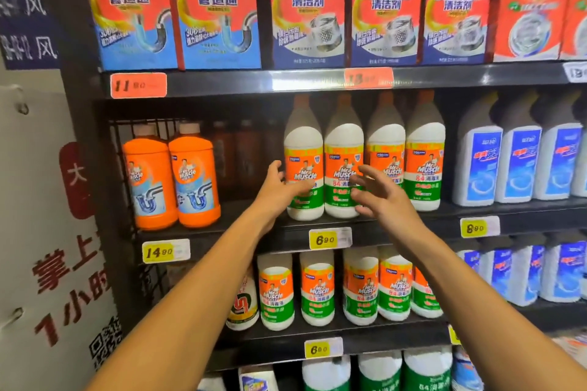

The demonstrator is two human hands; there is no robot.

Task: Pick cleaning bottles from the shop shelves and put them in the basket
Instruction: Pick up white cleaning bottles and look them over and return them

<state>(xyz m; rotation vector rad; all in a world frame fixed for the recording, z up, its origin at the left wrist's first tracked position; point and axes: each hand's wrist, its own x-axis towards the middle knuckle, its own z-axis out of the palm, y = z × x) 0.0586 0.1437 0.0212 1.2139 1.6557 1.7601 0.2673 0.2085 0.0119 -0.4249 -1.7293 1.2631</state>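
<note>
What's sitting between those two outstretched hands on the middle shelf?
In the head view, two white Mr Muscle bottles stand side by side between the left hand and the right hand. Both hands are open; the left fingers overlap the leftmost bottle's label.

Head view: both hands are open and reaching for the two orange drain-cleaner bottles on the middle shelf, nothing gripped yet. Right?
Not quite. In the head view the left hand and right hand are open with nothing gripped, but they are reaching for the white Mr Muscle bottles on the middle shelf. The orange drain-cleaner bottles stand untouched further left.
</note>
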